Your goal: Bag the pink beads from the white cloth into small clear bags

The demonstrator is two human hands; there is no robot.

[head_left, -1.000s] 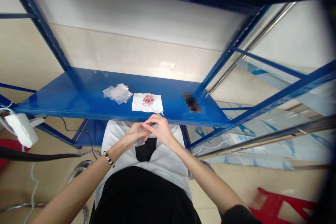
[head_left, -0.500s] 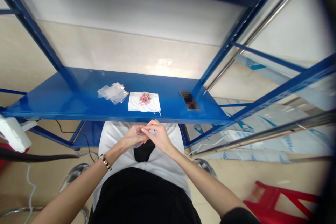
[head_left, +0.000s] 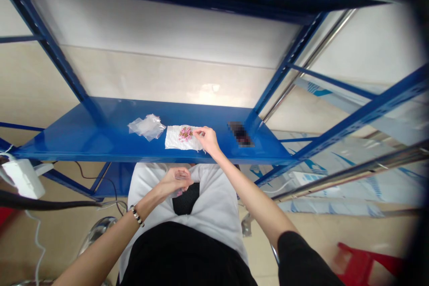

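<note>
R fingers (head_left: 201,131) near-closed by pink pcs (head_left: 185,133), hold unclear; L fingers (head_left: 186,183) curled round bag (head_left: 182,173)

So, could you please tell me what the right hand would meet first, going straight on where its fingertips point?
Probably the pink pile on the white cloth; the right hand points at its edge and may already touch it.
</note>
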